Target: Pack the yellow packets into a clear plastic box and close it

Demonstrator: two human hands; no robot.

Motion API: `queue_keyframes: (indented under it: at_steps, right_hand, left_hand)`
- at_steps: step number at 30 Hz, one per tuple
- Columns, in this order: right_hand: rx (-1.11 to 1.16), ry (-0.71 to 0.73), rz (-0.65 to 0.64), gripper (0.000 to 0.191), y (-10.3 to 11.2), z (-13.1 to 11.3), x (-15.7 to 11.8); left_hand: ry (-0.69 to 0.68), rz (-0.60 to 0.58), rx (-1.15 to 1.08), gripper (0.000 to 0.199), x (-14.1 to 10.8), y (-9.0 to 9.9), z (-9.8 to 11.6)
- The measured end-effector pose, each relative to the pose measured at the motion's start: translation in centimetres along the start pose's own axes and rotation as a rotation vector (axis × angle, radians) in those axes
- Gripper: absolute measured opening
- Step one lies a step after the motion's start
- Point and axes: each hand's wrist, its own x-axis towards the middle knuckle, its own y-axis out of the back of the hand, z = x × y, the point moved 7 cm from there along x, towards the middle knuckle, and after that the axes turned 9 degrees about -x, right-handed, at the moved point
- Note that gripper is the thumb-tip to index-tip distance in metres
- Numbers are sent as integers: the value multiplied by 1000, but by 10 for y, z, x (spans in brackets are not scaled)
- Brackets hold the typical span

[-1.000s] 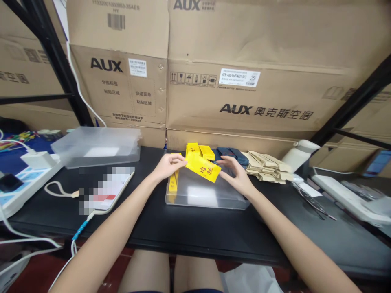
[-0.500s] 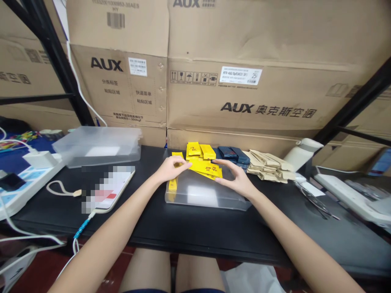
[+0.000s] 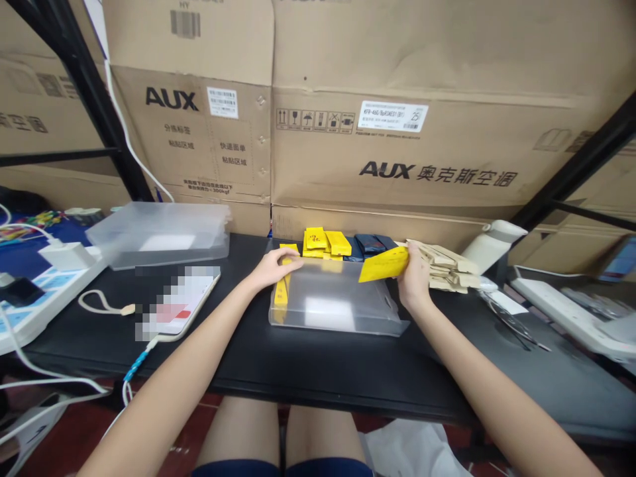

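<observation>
A translucent plastic box (image 3: 318, 285) lies in front of me on the black tabletop, its open end to the right. My left hand (image 3: 273, 270) is closed over the box's upper left edge, thumb and fingers bent around it. A yellow packet (image 3: 281, 295) shows through the box's left end. My right hand (image 3: 416, 277) pinches another yellow packet (image 3: 382, 265) with dark print and holds it tilted above the box's right end. Behind the box sit stacked yellow packets (image 3: 338, 244), dark blue packets (image 3: 370, 244) and beige packets (image 3: 450, 265).
More translucent boxes (image 3: 169, 232) are stacked at the left. A charging phone (image 3: 189, 301) and a white power strip (image 3: 54, 285) lie nearby. At the right are a white bottle (image 3: 494, 245), glasses (image 3: 511, 324) and another white strip (image 3: 561, 318). Cardboard cartons (image 3: 318, 165) stand behind.
My right hand has moved right with a yellow packet, lifting it off the top of the box. My left hand stays at the box's left edge.
</observation>
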Motion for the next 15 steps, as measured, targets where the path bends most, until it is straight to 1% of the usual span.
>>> queue_keyframes:
  at_steps: [2,4,7,11,13,15]
  right_hand:
    - [29,-84,35,44,3,4,2]
    - [54,-141,36,45,3,7,3]
    - [77,-196,40,44,4,12,4]
    - [85,-177,24,42,2,13,4]
    - [113,-155,30,43,2,11,4]
    - [127,-146,34,43,1,10,3]
  left_hand:
    - [13,-8,-15,32,0,-1,-1]
    - [28,1,-31,31,1,-1,-3]
    - [60,74,-46,30,2,5,-8]
    - [132,224,-6,28,3,20,-18]
    - [138,252,1,29,4,24,-22]
    - [136,251,-23,31,5,24,-25]
